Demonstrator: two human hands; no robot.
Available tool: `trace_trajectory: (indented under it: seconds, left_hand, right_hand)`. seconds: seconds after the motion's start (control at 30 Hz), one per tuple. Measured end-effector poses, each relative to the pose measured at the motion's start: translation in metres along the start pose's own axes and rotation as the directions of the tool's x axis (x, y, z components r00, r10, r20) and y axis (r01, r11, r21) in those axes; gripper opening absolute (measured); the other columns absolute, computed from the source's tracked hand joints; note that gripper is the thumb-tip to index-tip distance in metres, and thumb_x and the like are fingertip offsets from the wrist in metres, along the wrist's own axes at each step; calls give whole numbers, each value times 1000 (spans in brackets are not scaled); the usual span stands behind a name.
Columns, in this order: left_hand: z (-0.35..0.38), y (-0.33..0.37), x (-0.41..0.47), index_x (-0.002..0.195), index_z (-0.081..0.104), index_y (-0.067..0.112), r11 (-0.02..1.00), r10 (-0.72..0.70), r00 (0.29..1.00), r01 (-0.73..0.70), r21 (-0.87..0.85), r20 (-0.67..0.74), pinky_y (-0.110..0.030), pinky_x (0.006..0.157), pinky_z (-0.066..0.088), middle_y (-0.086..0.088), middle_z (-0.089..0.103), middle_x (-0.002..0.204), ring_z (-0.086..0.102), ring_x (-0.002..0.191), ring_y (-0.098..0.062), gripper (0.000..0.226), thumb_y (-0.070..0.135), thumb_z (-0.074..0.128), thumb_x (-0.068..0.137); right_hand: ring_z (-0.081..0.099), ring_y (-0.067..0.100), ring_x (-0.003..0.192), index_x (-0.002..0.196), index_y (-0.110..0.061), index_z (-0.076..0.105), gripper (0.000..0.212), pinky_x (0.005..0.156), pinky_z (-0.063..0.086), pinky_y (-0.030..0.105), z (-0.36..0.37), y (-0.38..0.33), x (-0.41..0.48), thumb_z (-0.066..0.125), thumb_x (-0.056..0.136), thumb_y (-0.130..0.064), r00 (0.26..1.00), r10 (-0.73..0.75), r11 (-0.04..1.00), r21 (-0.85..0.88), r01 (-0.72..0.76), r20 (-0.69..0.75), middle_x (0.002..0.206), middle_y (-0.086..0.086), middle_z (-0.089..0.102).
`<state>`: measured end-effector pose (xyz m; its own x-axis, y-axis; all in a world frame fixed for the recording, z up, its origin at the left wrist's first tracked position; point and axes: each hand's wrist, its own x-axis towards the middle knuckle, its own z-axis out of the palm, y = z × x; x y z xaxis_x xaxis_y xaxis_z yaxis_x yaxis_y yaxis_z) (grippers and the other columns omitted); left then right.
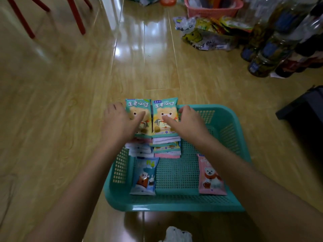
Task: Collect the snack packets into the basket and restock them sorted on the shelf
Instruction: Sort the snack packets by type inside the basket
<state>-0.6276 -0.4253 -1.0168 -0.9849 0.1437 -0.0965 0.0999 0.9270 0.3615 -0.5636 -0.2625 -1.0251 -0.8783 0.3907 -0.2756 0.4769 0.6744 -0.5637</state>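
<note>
Crumpled white scrap [176, 234] lay on the floor [52, 102] just before the green basket [174, 205]. Against the basket's near wall, a blue packet [144, 177] and a pink packet [210, 179] lay well apart. Over its far left corner, the left hand [118, 122] gripped one stack of packets [138, 105], thumb across the top. The right hand [189, 122] gripped a second stack [166, 105] touching the first. Beyond the basket sat loose packets [209, 32], bottles [272, 49] and a pink basket [213, 7].
</note>
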Motion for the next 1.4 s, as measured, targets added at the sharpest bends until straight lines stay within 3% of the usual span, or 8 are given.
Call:
trace_trajectory:
  seconds: [0.13,0.4,0.5,0.7,0.93,1.07,1.23,1.4]
  left_hand:
    - [18,-7,24,116,51,7,977,-114,985,135,-166,126,-42,86,49,-13,59,117,57,106,-30,80,65,69,64]
    - [10,-2,20,82,49,21,952,-127,985,153,-266,114,-35,78,49,-4,64,100,62,96,-24,45,51,78,65]
    - [11,-6,21,85,55,22,922,-145,983,176,-344,116,-40,82,54,-3,69,99,65,90,-23,44,49,80,61]
    - [10,-17,17,87,67,17,800,-106,987,156,-580,119,-46,81,56,-6,73,89,70,79,-22,34,35,83,63]
    - [7,13,-25,93,64,19,581,96,976,104,-807,195,-24,63,56,6,74,77,70,68,-8,12,24,68,83]
    - [22,39,-42,111,60,20,593,181,949,104,-799,258,-41,84,56,-1,73,99,70,90,-18,27,32,62,87]
    - [39,57,-51,110,56,17,605,217,893,195,-772,395,-50,92,49,-3,70,101,66,96,-24,25,35,51,93]
    - [52,68,-57,82,48,17,618,216,854,256,-743,474,-23,58,41,3,52,74,50,64,-12,12,19,43,93]
  right_hand:
    - [53,28,110,121,-5,43,78,85,45,38,12,-2,12,66,71,-60,998,61,998,33,-60,-30,121,10,53]
    - [58,29,96,97,-9,57,57,72,45,35,18,11,22,57,78,-62,998,66,998,-10,-66,2,102,10,63]
    - [53,26,83,72,-15,45,42,61,34,31,11,11,22,48,89,-53,999,45,998,-39,-44,22,87,8,55]
    - [47,12,66,77,-18,53,27,55,34,28,-32,37,3,51,92,-40,999,-13,975,220,21,-36,67,-9,48]
    - [57,20,81,98,-6,61,36,60,37,27,-36,119,-18,52,92,-40,971,237,961,156,-230,-28,93,8,64]
    - [56,21,78,89,-9,59,29,63,39,29,-4,130,-6,51,93,-37,961,275,961,21,-276,36,87,9,62]
    - [59,26,85,95,-3,60,33,72,46,36,10,129,17,48,95,-34,958,287,956,-64,-286,13,94,13,63]
    - [57,29,98,103,-1,60,18,76,44,34,11,134,17,48,92,-7,953,298,925,-262,-275,54,112,15,59]
